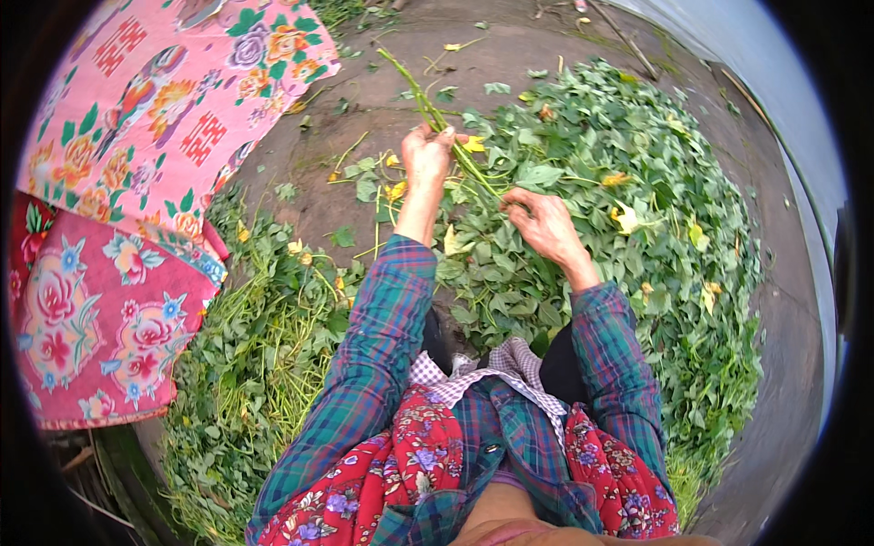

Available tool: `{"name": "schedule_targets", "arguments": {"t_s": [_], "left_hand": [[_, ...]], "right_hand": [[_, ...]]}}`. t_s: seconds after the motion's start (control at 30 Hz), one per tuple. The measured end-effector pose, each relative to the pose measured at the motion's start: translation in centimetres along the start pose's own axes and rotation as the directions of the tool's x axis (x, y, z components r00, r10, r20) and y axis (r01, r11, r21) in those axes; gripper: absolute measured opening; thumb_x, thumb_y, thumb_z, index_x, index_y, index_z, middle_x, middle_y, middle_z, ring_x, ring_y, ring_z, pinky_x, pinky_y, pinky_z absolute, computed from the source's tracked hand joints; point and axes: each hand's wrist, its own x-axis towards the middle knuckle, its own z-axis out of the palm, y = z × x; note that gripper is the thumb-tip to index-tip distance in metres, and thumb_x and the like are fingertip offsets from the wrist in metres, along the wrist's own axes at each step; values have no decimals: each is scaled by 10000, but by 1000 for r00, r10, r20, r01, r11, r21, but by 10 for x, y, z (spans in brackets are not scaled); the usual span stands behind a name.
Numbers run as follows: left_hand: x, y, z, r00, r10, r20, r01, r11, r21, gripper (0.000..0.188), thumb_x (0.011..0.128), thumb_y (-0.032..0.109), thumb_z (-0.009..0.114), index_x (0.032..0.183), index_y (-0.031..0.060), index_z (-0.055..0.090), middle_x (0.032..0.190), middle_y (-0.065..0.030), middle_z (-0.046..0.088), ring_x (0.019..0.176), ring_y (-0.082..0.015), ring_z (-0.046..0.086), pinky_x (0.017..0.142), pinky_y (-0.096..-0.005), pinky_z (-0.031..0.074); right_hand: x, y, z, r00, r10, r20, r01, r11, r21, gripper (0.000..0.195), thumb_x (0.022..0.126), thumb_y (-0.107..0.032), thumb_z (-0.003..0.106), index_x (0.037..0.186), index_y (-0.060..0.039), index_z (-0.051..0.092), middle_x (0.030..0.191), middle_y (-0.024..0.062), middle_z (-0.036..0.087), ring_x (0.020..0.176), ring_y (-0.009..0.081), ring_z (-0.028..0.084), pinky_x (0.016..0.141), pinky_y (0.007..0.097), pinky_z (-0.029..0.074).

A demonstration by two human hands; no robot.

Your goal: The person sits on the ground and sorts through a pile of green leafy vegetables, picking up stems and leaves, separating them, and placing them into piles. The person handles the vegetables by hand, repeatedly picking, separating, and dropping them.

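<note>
My left hand (pixel 429 155) is closed around a small bunch of long green vine stems (pixel 418 92). The stems slant from upper left down towards my right hand (pixel 545 228), whose thumb and fingers pinch their lower end. A yellow leaf (pixel 473 144) shows beside my left fingers. Under and beyond my right hand spreads a large heap of lobed green leaves (pixel 614 225), apparently sweet potato leaves, with some yellowed ones among them. To the left of my legs lies a second pile, of leafy vines (pixel 273 355) with many bare stems.
Floral pink cloth (pixel 171 102) and darker red floral cloth (pixel 116 321) cover the left side. Loose leaves and stems are scattered on the dark ground (pixel 307 177). A thin stick (pixel 625 41) lies at the far right, near pale sheeting (pixel 744 54).
</note>
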Motion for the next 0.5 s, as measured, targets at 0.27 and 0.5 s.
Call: {"name": "schedule_targets", "arguments": {"t_s": [0.27, 0.5], "left_hand": [[-7, 23, 3, 984, -36, 172, 44, 998, -39, 94, 910, 94, 575, 941, 12, 609, 875, -92, 668, 806, -202, 651, 676, -313, 530], [-30, 7, 28, 844, -33, 536, -76, 981, 180, 173, 864, 80, 608, 1011, 5, 661, 984, -50, 635, 905, -177, 575, 810, -331, 454]], "right_hand": [[3, 15, -8, 916, 23, -401, 45, 986, 161, 189, 871, -209, 543, 1037, -157, 616, 597, 97, 574, 483, 247, 539, 514, 364, 429], [10, 6, -9, 983, 150, -106, -122, 965, 232, 341, 777, -319, 698, 1040, -102, 703, 892, 152, 702, 845, 250, 671, 831, 373, 488]]}}
